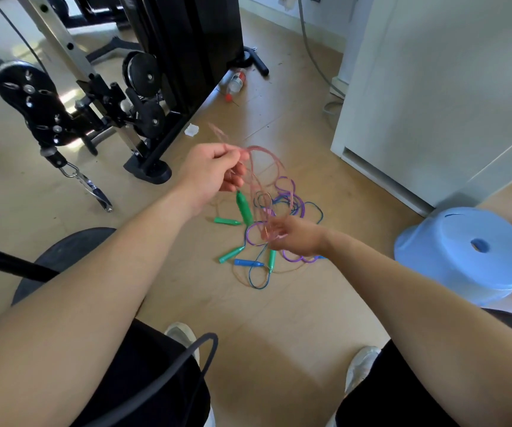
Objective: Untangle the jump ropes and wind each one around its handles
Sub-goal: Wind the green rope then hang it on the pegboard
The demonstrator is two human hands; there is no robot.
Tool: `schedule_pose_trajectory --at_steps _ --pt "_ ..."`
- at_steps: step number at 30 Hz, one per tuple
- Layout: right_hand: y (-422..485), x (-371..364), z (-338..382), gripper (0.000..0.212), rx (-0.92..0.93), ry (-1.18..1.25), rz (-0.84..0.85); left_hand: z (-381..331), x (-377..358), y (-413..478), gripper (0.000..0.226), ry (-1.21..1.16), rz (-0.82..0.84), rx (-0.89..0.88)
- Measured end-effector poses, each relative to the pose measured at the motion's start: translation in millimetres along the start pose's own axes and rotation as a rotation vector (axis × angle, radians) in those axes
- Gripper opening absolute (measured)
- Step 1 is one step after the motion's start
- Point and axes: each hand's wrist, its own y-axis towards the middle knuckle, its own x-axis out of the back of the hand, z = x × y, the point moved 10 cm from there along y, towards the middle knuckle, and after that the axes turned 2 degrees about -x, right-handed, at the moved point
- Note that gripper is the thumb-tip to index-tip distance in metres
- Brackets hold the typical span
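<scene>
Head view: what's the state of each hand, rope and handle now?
left hand: raised, gripping pink rope
right hand: lower, pinching pink rope
pink rope: lifted, looped between both hands, blurred
dark green handle: dangling under left hand
purple rope: on floor, tangled with blue rope
blue rope: on floor, tangled
blue handle: lying on floor
light green handles: three, lying on floor

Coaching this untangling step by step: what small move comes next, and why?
Probably lift the pink rope higher, clear of the rest: the left hand and right hand pinch its loops, a green handle dangles beneath, and the purple rope and blue rope lie tangled below.
</scene>
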Motion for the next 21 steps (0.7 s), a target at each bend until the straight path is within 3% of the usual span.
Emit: schedule_pose_trajectory --at_steps 3,7,9,12,15,18,21 --pt "-2.9 -3.3 -1.1 0.019 -0.023 0.029 -0.018 7.5 29.1 4.1 0.022 -0.005 -0.118 0.017" --pt "-15.9 31.5 -5.0 0.06 -0.014 0.067 -0.268 18.0 69.3 11.9 0.021 0.005 -0.298 0.032" --pt "-25.2 49.4 -3.3 0.068 0.054 0.041 -0.421 24.5 85.9 12.4 0.021 0.046 -0.38 0.062" --pt "-34.2 57.6 -7.8 0.047 0.067 0.007 -0.47 33.4 106.4 11.0 0.019 0.115 -0.476 0.101" --pt "-32.2 43.5 -35.7 0.008 -0.063 -0.1 -0.298 38.4 119.1 9.8 0.021 0.19 -0.53 0.11" --pt "-40.6 38.0 -75.8 0.011 -0.244 -0.373 -0.209 39.0 119.3 11.2 0.02 0.259 -0.538 0.084" --pt "-56.2 53.6 -96.3 0.018 -0.399 -0.552 -0.233 39.5 106.0 13.4 0.024 0.354 -0.487 0.071"
